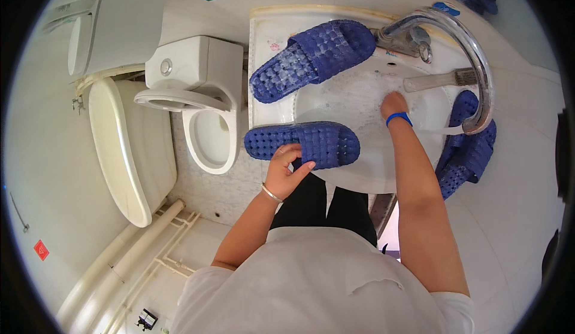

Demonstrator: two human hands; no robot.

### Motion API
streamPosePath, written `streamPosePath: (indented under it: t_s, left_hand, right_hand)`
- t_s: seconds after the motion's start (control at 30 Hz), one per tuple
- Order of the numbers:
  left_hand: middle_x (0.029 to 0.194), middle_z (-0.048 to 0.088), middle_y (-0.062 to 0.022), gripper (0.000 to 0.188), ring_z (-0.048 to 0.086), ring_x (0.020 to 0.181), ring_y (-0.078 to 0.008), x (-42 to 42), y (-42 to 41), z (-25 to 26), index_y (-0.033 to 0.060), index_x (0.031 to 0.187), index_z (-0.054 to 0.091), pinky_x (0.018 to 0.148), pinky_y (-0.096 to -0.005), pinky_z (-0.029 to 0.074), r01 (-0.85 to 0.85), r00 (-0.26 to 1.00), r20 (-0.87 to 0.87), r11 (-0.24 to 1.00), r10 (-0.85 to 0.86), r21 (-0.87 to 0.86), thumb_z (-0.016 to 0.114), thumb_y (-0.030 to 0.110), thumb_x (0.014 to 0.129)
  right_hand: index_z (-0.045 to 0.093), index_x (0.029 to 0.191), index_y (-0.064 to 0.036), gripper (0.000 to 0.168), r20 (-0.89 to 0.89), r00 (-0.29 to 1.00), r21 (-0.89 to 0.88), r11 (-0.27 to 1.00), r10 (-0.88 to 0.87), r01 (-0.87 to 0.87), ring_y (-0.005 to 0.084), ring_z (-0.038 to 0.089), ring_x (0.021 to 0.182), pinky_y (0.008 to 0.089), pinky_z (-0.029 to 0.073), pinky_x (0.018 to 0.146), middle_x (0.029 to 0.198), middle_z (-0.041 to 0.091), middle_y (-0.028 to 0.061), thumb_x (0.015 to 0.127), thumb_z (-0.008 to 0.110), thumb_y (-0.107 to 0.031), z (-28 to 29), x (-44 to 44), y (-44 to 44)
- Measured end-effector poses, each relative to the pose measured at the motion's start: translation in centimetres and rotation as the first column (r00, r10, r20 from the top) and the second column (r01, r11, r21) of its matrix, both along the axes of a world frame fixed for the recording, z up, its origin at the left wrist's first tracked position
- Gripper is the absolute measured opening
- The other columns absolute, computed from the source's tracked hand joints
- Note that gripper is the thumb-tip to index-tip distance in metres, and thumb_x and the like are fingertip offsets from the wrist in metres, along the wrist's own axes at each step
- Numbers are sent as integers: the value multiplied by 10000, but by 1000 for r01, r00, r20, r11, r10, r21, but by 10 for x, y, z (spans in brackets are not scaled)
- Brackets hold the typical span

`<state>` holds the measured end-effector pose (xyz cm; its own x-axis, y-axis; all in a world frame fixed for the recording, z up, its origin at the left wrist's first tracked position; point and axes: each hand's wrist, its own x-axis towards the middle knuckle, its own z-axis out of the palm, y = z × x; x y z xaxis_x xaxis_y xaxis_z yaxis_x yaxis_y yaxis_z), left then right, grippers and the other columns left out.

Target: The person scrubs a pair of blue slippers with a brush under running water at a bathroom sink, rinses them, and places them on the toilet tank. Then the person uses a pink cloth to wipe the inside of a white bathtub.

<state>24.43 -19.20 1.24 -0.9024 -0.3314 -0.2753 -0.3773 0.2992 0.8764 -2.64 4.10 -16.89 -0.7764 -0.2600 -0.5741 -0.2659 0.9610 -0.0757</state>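
Observation:
My left hand [286, 171] grips a blue slipper [321, 143] by its strap, holding it over the near left rim of the white washbasin [359, 172]. Its fingers reach under the strap and the thumb lies along the near side. My right hand [394, 103] is down in the basin, in cloudy water; the fingers are hidden, so their pose cannot be told. A second blue slipper [314, 60], with whitish suds on its footbed, rests across the basin's back left rim. A scrubbing brush [438, 80] with a clear handle lies at the basin's right, behind the faucet spout.
Water runs from the curved chrome faucet [480, 64] into the basin's right side. Two more blue slippers [467, 154] stand at the right rim by the wall. To the left are a toilet [193, 69] with its seat partly raised, a bathtub [134, 154] and wall pipes [103, 266].

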Motion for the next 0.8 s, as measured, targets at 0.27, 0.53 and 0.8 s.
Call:
streamPosePath:
  t_s: [0.27,0.53,0.8]
  left_hand:
    - [1056,654,-188,279,589,1020,-355,-8,3,8,-10,905,669,914,-400,441,15,1000,-10,999,-14,28,794,194,762]
    - [1035,638,-168,284,594,942,-302,-1,5,-3,-21,909,653,854,-370,457,-65,997,34,998,64,21,784,201,790]
    - [791,565,-17,159,495,696,-92,-26,21,-6,15,938,535,647,-251,439,-228,973,81,948,215,224,672,76,885]
  right_hand:
    - [709,921,26,228,-104,987,-70,991,-124,117,379,639,1003,424,509,890,1056,667,250,830,538,-94,-30,18,13]
    - [686,1086,18,304,55,969,-4,971,-240,240,366,609,1123,415,492,951,1216,630,218,890,491,-109,32,12,-33]
    - [644,1150,-43,378,-75,979,-613,783,-191,106,384,541,1174,422,424,1029,1211,619,224,890,590,-312,36,79,5]
